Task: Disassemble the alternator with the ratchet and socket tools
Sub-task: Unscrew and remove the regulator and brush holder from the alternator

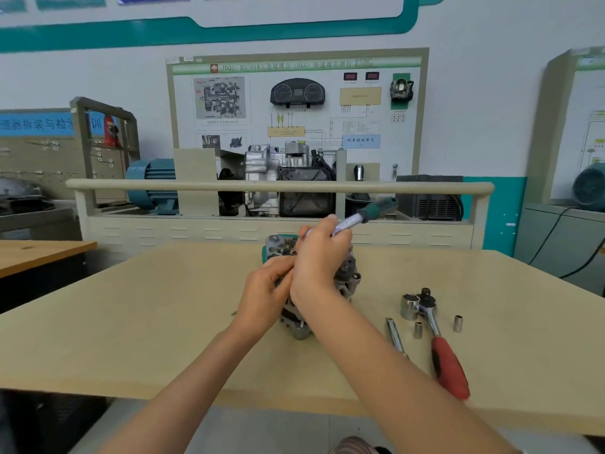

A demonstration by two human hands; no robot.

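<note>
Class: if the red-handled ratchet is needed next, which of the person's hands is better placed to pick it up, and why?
Probably the left hand, though farther away: it only steadies the alternator. The right hand grips a tool. The ratchet lies right.

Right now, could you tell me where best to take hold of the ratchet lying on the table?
Grip the ratchet by its red handle, coming from above at the near table edge. The handle is thick and lies flat, pointing towards you; the head end sits crowded against a large socket.

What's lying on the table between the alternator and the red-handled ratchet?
In the head view, a chrome extension bar and a small socket lie between the alternator and the red-handled ratchet.
</note>
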